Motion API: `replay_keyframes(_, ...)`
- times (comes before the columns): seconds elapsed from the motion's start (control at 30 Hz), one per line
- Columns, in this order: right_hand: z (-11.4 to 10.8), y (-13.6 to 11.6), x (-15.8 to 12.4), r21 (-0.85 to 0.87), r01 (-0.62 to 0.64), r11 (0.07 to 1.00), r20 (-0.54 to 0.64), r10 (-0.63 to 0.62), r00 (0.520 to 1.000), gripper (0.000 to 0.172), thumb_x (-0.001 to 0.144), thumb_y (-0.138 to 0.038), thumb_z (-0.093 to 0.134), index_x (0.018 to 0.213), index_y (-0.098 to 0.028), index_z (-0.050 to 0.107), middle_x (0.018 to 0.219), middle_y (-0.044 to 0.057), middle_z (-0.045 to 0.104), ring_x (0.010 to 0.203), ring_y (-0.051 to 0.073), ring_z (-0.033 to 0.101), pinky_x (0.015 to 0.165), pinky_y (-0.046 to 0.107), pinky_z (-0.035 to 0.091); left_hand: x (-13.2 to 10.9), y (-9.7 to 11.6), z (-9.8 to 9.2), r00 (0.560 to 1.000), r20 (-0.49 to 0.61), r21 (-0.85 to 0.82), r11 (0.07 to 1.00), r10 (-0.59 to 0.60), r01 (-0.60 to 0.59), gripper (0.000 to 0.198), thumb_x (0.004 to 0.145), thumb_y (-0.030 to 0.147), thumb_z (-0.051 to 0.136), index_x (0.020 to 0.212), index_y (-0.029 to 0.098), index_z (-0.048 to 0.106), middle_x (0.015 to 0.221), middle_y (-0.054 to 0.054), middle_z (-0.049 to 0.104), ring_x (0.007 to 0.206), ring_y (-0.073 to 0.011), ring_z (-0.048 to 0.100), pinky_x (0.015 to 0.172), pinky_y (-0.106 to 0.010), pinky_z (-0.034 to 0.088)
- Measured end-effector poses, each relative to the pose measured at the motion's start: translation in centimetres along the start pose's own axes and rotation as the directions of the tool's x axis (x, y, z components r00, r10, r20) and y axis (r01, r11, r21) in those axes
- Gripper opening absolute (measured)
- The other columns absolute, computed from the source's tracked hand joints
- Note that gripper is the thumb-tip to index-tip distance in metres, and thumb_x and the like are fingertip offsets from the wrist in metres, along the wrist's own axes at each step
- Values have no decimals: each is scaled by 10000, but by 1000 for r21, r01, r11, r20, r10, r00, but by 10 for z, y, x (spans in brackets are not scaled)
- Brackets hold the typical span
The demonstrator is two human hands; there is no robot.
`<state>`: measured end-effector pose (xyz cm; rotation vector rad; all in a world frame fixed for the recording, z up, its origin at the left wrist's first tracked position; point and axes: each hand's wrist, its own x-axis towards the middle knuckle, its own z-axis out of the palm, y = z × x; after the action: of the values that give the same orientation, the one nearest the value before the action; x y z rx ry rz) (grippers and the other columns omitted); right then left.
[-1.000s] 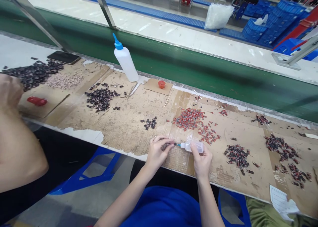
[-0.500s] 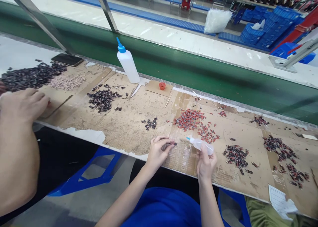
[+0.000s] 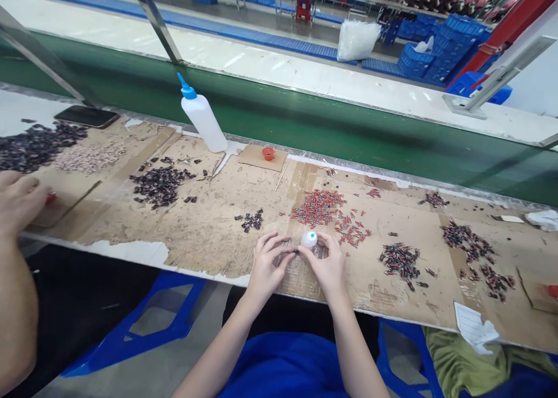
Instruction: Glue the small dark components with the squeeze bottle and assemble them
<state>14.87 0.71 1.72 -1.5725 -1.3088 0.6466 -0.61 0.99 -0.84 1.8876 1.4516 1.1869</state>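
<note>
Between the thumb and fingers of my left hand (image 3: 269, 262) is pinched a small dark part (image 3: 297, 251). My right hand (image 3: 326, 262) is closed around a small white squeeze bottle (image 3: 309, 239), whose blue tip points up toward the camera. The right thumb reaches to the dark part, close to the left fingertips. Just beyond my hands lies a heap of small red parts (image 3: 317, 207), with looser red ones (image 3: 354, 229) beside it. A little pile of black parts (image 3: 251, 220) sits ahead of my left hand.
A tall white bottle (image 3: 204, 122) with a blue nozzle stands at the back edge, near a red cap (image 3: 268, 153) on cardboard. Piles of black-and-red parts (image 3: 400, 262) lie rightward. At far left, another person's hand (image 3: 20, 200) works beside black pieces (image 3: 39, 145) and a phone (image 3: 86, 117).
My right hand has moved left to meet my left hand, and the squeeze bottle has turned from lying sideways to pointing its tip up. The camera view has shifted right.
</note>
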Motion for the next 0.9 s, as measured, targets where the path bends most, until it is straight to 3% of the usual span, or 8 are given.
replay_keyframes(0.13, -34, 5, 0, -187, 211, 959, 41, -207, 977, 488, 683, -486, 772, 1093, -235, 685, 1074, 105, 696, 1081, 287, 560, 917, 468, 479, -1, 3, -2, 1000, -8, -70, 997, -14, 14, 96, 828, 223, 655, 813, 254, 745, 886, -48, 752, 1115, -270, 553, 967, -497, 477)
replay_keyframes(0.23, -69, 17, -2, -333, 171, 927, -59, -201, 978, 280, 850, -463, 613, 999, -259, 734, 946, 86, 717, 955, 267, 533, 868, 463, 455, -2, 5, -4, 997, -28, -99, 993, -70, 67, 107, 838, 245, 645, 813, 257, 747, 855, -43, 750, 1088, -264, 596, 954, -471, 479)
replay_keyframes(0.33, -90, 30, -3, -395, 121, 911, -50, -153, 987, 308, 865, -500, 571, 857, -261, 766, 829, 88, 712, 846, 261, 501, 794, 437, 441, -3, 9, -7, 994, -34, -83, 991, -104, 101, 102, 834, 280, 654, 800, 264, 749, 911, -42, 745, 1008, -253, 653, 934, -458, 477)
replay_keyframes(0.53, -84, 27, -4, -309, 104, 945, 21, -103, 995, 301, 854, -485, 580, 765, -252, 749, 791, 81, 724, 821, 259, 558, 780, 433, 460, -6, 29, -12, 991, -2, -181, 975, -132, 129, 142, 854, 323, 635, 877, 240, 747, 881, -53, 748, 874, -213, 682, 846, -379, 516)
replay_keyframes(0.7, -68, 2, -16, 54, 34, 998, 25, -35, 999, 157, 823, -349, 660, 836, -229, 760, 842, 65, 747, 798, 222, 674, 752, 393, 546, -7, 54, -13, 989, 103, -297, 945, -110, 136, 151, 878, 288, 614, 909, 233, 752, 911, -59, 754, 915, -211, 679, 855, -358, 529)
replay_keyframes(0.8, -67, -12, -20, 139, 164, 977, 29, -169, 985, 65, 774, -236, 714, 810, -239, 768, 779, 50, 752, 771, 219, 685, 732, 393, 564, -6, 66, -13, 988, 120, -296, 946, -98, 129, 150, 882, 289, 613, 900, 239, 754, 914, -53, 755, 940, -217, 676, 873, -368, 523)
replay_keyframes(0.9, -71, -25, -19, 148, 282, 948, 73, -295, 953, 119, 750, -139, 714, 786, -243, 758, 724, 36, 745, 738, 208, 679, 709, 379, 566, -3, 72, -15, 989, 135, -265, 959, -60, 94, 152, 888, 294, 608, 911, 251, 753, 894, -44, 758, 912, -216, 675, 863, -377, 515)
